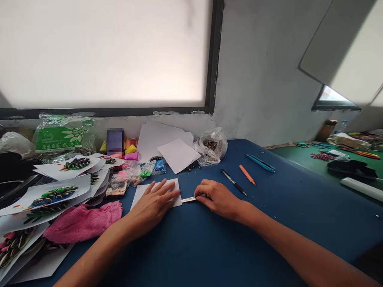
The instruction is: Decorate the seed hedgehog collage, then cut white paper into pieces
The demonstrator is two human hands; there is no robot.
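Two bare hands on a blue table [209, 247], left hand [155, 203] spread flat on paper [140, 191], right hand [218, 197] pinching a blade [188, 199] beside its edge, pink cloth [80, 221] nearby

The left hand [154, 203] lies flat, palm down, fingers spread forward, while the right hand [218, 198] is curled closed beside it, both forearms stretched forward.

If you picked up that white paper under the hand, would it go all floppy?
Probably yes. The white paper looks like one thin sheet lying flat on the blue table, so it would likely droop and weigh very little. The left hand presses flat on it, which hints it may slide on the smooth top. The right hand holds a small tool at its edge.
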